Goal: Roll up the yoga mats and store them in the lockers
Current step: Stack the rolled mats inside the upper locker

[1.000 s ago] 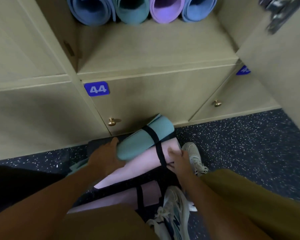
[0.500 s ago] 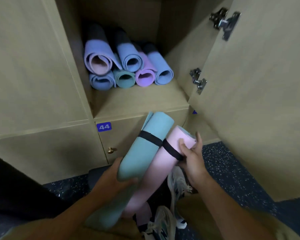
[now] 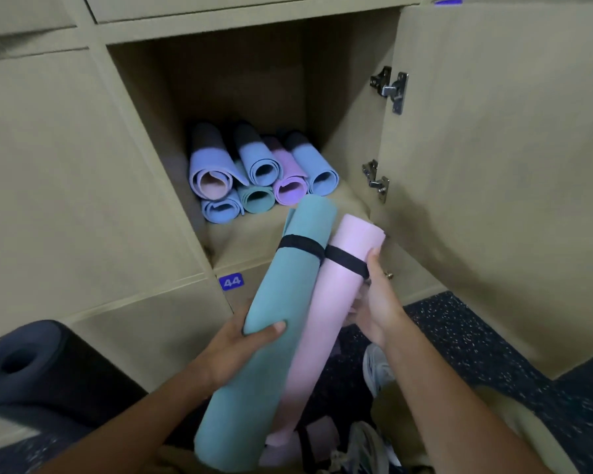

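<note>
Left hand [image 3: 235, 340] gripped teal mat [image 3: 271, 323]; right hand [image 3: 379, 304] gripped pink mat [image 3: 329, 309]; long axes pointed beyond fingertips toward open locker [image 3: 339, 107].

Locker mouth: we saw the open locker [image 3: 220, 80] clear above and right of the stored mats [image 3: 261, 176].
Right side: its door [image 3: 493, 165] stood open, hinges [image 3: 391, 88] protruding.
Floor left: a dark roll [image 3: 31, 364] blocked us.

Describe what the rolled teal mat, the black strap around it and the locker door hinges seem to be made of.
Rolled teal mat: likely soft foam or rubber, matte; it shows no shine.
Black strap: apparently woven elastic or fabric, dull, cinching the roll.
Locker door hinges: metal, polished, with bright glints.
</note>
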A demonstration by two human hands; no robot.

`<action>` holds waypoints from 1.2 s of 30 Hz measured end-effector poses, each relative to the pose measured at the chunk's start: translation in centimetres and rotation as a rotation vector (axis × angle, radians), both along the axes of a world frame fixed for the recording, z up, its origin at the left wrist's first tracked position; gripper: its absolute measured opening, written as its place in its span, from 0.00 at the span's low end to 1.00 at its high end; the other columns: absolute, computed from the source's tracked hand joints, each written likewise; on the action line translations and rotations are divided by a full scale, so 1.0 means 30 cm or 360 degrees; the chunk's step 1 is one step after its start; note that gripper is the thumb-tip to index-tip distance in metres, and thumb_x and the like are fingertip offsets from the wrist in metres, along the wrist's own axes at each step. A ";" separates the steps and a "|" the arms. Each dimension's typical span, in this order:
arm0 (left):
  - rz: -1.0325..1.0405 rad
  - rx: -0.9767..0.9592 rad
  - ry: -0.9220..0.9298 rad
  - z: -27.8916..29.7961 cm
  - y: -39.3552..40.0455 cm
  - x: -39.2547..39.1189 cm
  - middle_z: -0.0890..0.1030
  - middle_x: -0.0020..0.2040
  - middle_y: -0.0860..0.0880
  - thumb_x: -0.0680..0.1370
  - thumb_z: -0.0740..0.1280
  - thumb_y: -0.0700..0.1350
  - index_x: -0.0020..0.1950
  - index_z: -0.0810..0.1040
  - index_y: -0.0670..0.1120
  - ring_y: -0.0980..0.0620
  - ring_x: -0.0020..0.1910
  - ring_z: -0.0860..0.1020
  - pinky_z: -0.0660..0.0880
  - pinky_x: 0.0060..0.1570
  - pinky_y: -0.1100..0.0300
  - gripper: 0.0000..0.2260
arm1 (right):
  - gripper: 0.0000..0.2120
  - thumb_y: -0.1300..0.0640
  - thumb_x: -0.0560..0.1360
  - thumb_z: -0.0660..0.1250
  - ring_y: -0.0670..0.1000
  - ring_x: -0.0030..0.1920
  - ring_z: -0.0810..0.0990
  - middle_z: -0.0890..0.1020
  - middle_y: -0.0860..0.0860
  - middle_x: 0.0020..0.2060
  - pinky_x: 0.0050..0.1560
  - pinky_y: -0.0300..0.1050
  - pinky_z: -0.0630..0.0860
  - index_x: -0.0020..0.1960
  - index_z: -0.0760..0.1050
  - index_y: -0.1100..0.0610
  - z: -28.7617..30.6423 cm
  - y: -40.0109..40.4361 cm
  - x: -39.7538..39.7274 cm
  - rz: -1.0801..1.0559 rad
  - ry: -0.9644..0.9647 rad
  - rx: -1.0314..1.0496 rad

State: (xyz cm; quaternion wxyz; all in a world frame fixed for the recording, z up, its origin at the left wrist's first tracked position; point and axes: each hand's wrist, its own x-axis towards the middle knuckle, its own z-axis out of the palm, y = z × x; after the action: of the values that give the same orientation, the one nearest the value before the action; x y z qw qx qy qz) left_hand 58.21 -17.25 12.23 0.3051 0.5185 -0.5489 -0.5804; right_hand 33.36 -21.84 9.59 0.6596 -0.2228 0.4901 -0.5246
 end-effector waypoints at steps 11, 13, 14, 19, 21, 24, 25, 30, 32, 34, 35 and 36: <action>0.0216 0.0205 0.0034 0.206 -0.169 -0.091 0.86 0.53 0.42 0.77 0.71 0.58 0.63 0.81 0.49 0.43 0.47 0.86 0.83 0.44 0.51 0.19 | 0.25 0.59 0.79 0.69 0.55 0.68 0.79 0.81 0.52 0.67 0.70 0.60 0.72 0.75 0.67 0.50 0.074 -0.042 -0.014 0.0408 -0.0296 -0.0389; 0.0231 0.0239 -0.0004 0.248 -0.217 -0.118 0.86 0.54 0.42 0.76 0.71 0.60 0.63 0.82 0.47 0.43 0.48 0.86 0.83 0.45 0.51 0.22 | 0.26 0.58 0.80 0.69 0.56 0.68 0.79 0.81 0.49 0.67 0.69 0.65 0.72 0.75 0.66 0.45 0.078 -0.062 -0.016 0.0408 -0.0266 -0.0396; 0.0240 0.0249 -0.0015 0.271 -0.242 -0.130 0.87 0.54 0.42 0.77 0.71 0.60 0.63 0.82 0.47 0.44 0.47 0.86 0.83 0.44 0.52 0.22 | 0.26 0.57 0.79 0.69 0.55 0.67 0.80 0.81 0.48 0.66 0.68 0.65 0.73 0.74 0.67 0.43 0.081 -0.069 -0.015 0.0393 -0.0222 -0.0392; 0.0211 0.0271 -0.0074 0.387 -0.364 -0.181 0.87 0.52 0.43 0.78 0.69 0.59 0.60 0.84 0.46 0.46 0.43 0.85 0.81 0.47 0.54 0.20 | 0.23 0.46 0.78 0.72 0.53 0.66 0.80 0.84 0.48 0.62 0.69 0.54 0.74 0.70 0.74 0.50 0.089 -0.101 -0.011 0.0254 -0.0082 -0.0402; 0.0203 0.0288 -0.0104 0.420 -0.407 -0.205 0.87 0.45 0.43 0.79 0.66 0.57 0.55 0.84 0.45 0.46 0.37 0.84 0.81 0.41 0.57 0.17 | 0.28 0.43 0.75 0.74 0.52 0.67 0.79 0.83 0.50 0.64 0.73 0.54 0.70 0.71 0.74 0.52 0.093 -0.119 -0.015 0.0247 -0.0167 -0.0430; 0.0192 0.0295 -0.0229 0.458 -0.469 -0.237 0.86 0.43 0.42 0.77 0.67 0.57 0.56 0.83 0.43 0.45 0.35 0.84 0.81 0.36 0.58 0.20 | 0.24 0.49 0.77 0.72 0.53 0.58 0.82 0.84 0.50 0.60 0.63 0.51 0.77 0.72 0.73 0.49 0.105 -0.138 -0.040 0.0290 -0.0283 -0.0452; 0.0208 0.0264 -0.0280 0.463 -0.491 -0.245 0.87 0.46 0.42 0.74 0.69 0.59 0.60 0.82 0.43 0.44 0.38 0.85 0.82 0.39 0.56 0.23 | 0.24 0.51 0.77 0.71 0.53 0.51 0.83 0.84 0.50 0.56 0.53 0.49 0.79 0.72 0.73 0.45 0.103 -0.144 -0.047 0.0337 -0.0302 -0.0461; 0.0292 -0.0100 -0.0431 0.451 -0.622 -0.277 0.86 0.51 0.41 0.70 0.76 0.61 0.66 0.77 0.43 0.43 0.45 0.86 0.82 0.43 0.51 0.32 | 0.31 0.55 0.71 0.77 0.54 0.47 0.80 0.82 0.56 0.57 0.50 0.51 0.74 0.72 0.71 0.44 0.087 -0.182 -0.040 0.0330 -0.0370 -0.0472; 0.0339 -0.0165 -0.0467 0.448 -0.667 -0.295 0.85 0.54 0.43 0.70 0.77 0.62 0.67 0.72 0.45 0.44 0.47 0.86 0.81 0.43 0.52 0.33 | 0.32 0.57 0.71 0.78 0.52 0.48 0.82 0.83 0.55 0.55 0.50 0.47 0.77 0.72 0.70 0.51 0.083 -0.202 -0.031 0.0261 -0.0417 -0.0418; 0.0385 -0.0197 -0.0470 0.443 -0.717 -0.308 0.82 0.56 0.45 0.73 0.76 0.61 0.68 0.68 0.48 0.45 0.50 0.84 0.81 0.47 0.51 0.31 | 0.36 0.55 0.66 0.80 0.56 0.54 0.82 0.84 0.56 0.56 0.57 0.50 0.78 0.71 0.69 0.53 0.075 -0.226 -0.026 0.0197 -0.0461 -0.0378; 0.0407 -0.0212 -0.0470 0.442 -0.742 -0.316 0.81 0.57 0.45 0.74 0.75 0.61 0.68 0.67 0.49 0.44 0.51 0.83 0.81 0.50 0.49 0.30 | 0.37 0.55 0.65 0.80 0.57 0.56 0.82 0.84 0.56 0.57 0.58 0.51 0.78 0.71 0.69 0.52 0.074 -0.235 -0.023 0.0174 -0.0472 -0.0374; 0.0417 -0.0228 -0.0475 0.441 -0.769 -0.321 0.80 0.58 0.45 0.74 0.75 0.61 0.69 0.66 0.50 0.44 0.52 0.83 0.81 0.53 0.47 0.31 | 0.36 0.56 0.66 0.80 0.56 0.56 0.82 0.84 0.56 0.56 0.56 0.50 0.78 0.71 0.69 0.51 0.079 -0.240 -0.018 0.0157 -0.0457 -0.0376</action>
State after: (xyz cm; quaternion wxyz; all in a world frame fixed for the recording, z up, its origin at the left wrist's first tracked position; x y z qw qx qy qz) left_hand 48.59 -40.31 25.47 0.3292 0.6426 -0.5557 -0.4121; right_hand 32.82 -29.03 11.97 0.7169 -0.2452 0.3144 -0.5720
